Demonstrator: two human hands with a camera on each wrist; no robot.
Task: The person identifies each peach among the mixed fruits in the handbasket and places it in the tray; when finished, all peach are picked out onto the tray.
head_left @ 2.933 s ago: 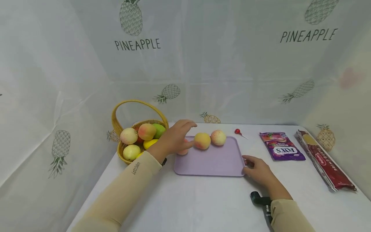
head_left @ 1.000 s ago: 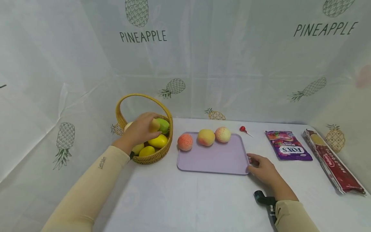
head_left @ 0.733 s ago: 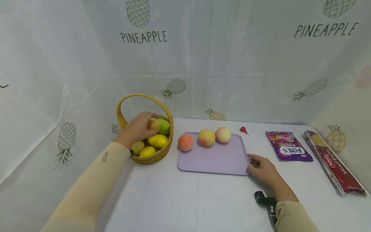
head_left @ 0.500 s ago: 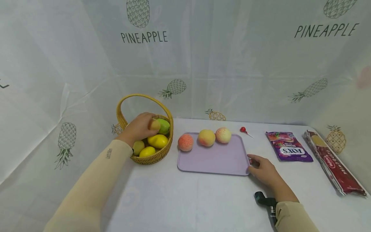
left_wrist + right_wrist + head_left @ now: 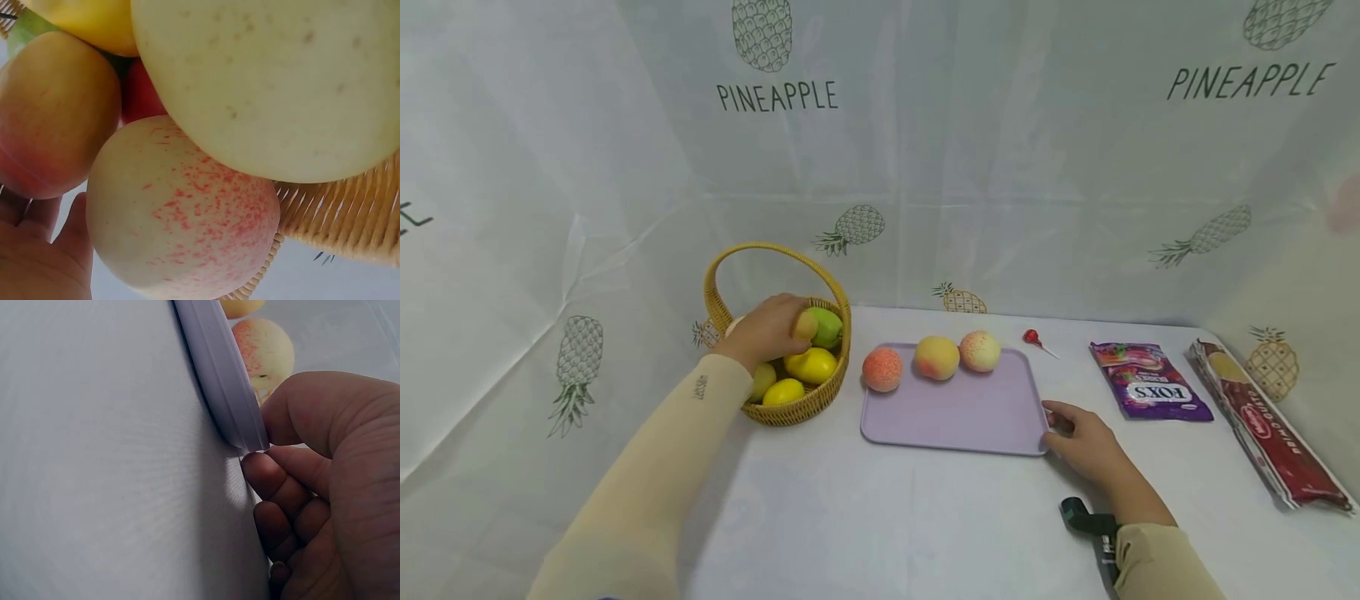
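In the head view my left hand reaches into the wicker basket and grips a yellow-orange peach. The left wrist view shows that peach against the fingers, beside a red-speckled pale peach and a large pale-yellow fruit. Yellow lemons and a green fruit lie around the hand. My right hand pinches the near right corner of the lilac tray; the right wrist view has thumb and fingertips at its rim.
Along the tray's back sit a coral peach, a yellow peach and a pale peach. Right of it lie a red lollipop, a purple Fox's bag and a long red packet. The basket handle arches over the fruit.
My left hand has moved from above the tray's left side to the basket, uncovering the coral peach, and has taken hold of another peach. My right hand stays at the tray corner.
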